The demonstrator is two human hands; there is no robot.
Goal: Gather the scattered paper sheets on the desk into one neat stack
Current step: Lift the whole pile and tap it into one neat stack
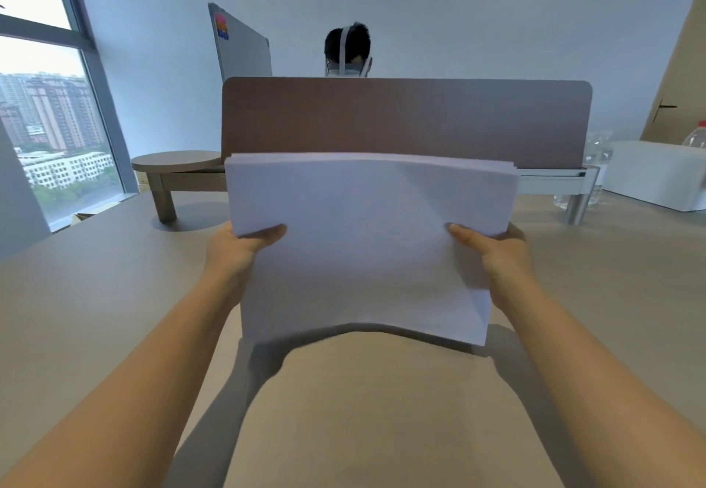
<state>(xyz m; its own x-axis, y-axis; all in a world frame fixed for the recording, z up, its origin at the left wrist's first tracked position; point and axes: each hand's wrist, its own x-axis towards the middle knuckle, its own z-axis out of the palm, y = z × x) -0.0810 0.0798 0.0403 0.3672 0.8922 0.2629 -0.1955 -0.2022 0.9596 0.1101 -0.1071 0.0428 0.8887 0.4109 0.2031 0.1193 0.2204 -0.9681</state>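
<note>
- While both hands hold it up, the stack of paper sheets (366, 243) stands nearly upright above the bench (76, 277), its lower edge bowed upward in the middle and its lower corners just above or on the bench top; which of the two cannot be told.
- The left hand (237, 247) grips the stack's left edge about halfway down: the thumb lies across the front face, pointing inward, and the other fingers are hidden behind the paper.
- The right hand (496, 254) grips the right edge at about the same height, its thumb also flat on the front face and pointing inward, the rest of its fingers behind the sheets.
- The sheets lie between the two hands, clamped front and back on each side; the top edges show several layers, roughly but not perfectly aligned.
- Behind the stack rises a brown divider panel (405, 117), with a person's head (347, 52) showing above it.
- A small round wooden shelf (175, 161) stands at the left end of the panel.
- A white box (653, 178) and clear plastic bottles (599, 167) stand on the far right.
- A window (46, 105) on the left shows city buildings.
</note>
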